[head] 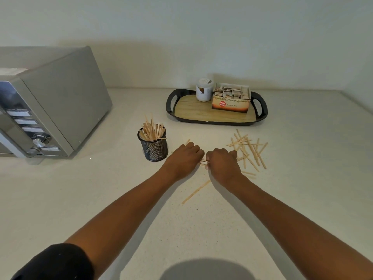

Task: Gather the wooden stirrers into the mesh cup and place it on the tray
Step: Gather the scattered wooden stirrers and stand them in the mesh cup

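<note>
Resting knuckles-up on the pale counter [70, 199], the left hand [182, 158] and right hand [222, 161] met at the middle, fingers curled, together gripping a small bundle of stirrers [203, 162] whose ends showed in the gap between them. To their left stood the black mesh cup [154, 148], upright and already bristling with wooden stirrers [152, 130]. More loose stirrers [249, 149] lay scattered just right of the right hand, and a single stirrer [195, 192] lay nearer, between the forearms. Farther back sat the black-rimmed tray [214, 120], carrying a tea box [231, 101] and a white jar [204, 90]. A microwave [52, 102] stood at far left.
</note>
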`<state>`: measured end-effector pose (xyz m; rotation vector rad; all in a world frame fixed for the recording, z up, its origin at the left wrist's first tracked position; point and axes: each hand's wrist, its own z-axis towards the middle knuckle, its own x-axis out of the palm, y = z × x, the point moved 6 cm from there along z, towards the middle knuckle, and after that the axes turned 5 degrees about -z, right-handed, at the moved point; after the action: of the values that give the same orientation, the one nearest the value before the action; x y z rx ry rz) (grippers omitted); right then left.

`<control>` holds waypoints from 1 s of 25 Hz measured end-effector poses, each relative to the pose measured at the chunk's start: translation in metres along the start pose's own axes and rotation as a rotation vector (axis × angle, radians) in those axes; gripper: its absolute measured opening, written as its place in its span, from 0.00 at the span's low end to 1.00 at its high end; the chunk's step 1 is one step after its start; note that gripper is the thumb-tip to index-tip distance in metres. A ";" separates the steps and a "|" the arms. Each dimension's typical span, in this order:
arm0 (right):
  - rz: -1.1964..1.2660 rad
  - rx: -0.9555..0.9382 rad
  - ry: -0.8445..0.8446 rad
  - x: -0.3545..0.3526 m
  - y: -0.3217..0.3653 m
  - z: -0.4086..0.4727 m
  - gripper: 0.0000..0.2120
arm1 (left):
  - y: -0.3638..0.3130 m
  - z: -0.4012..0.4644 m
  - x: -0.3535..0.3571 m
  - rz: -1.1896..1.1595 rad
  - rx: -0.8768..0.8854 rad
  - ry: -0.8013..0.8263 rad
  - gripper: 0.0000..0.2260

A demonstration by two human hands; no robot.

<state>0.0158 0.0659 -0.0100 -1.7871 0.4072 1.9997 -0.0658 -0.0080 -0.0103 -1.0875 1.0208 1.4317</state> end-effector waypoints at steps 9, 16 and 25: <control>-0.127 -0.073 -0.038 -0.004 0.005 -0.001 0.11 | -0.005 -0.001 0.000 -0.008 -0.045 0.011 0.07; -0.313 -0.246 -0.054 -0.048 -0.001 0.016 0.09 | -0.006 0.012 -0.018 -0.087 -0.143 0.066 0.09; -0.421 -0.416 0.003 -0.108 0.006 0.035 0.09 | 0.011 0.028 -0.054 -0.238 -0.275 0.166 0.08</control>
<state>-0.0087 0.0655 0.1011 -1.9095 -0.3884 1.8636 -0.0758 0.0052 0.0490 -1.4967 0.7902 1.3284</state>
